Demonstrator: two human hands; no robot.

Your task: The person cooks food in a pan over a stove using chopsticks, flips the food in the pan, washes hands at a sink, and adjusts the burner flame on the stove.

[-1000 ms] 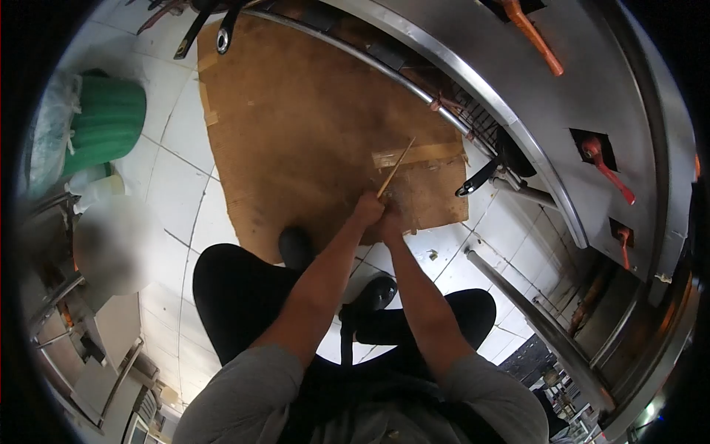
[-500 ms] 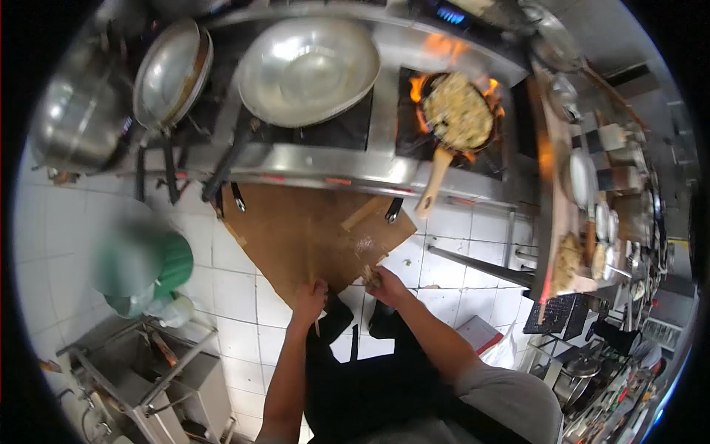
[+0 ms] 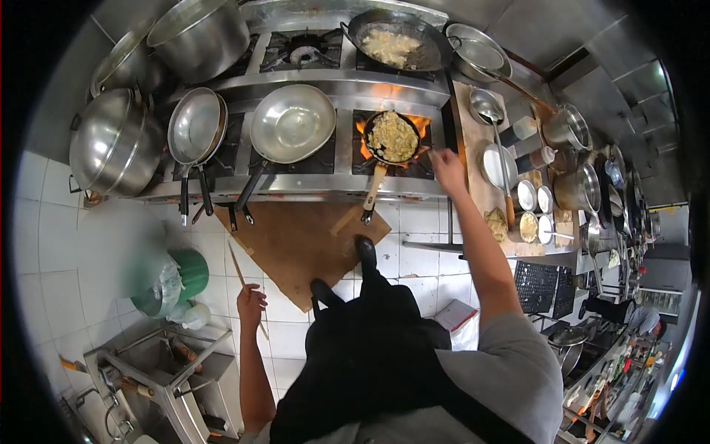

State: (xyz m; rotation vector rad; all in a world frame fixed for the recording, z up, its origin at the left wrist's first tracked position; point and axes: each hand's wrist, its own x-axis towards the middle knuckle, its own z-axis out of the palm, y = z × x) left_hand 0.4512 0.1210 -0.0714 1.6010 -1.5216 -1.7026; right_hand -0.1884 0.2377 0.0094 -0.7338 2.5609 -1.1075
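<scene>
Left hand grips stick; right hand near pan.

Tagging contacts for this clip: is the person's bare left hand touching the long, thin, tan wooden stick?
Touching. The head view shows the left hand with its fingers curled around the stick, whose ends extend beyond either side.

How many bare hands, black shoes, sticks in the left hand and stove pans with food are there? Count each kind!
Left hand and right hand: 2
Black shoes: 2
Stick: 1
Front food pan and back food pan: 2
Total: 7
</scene>
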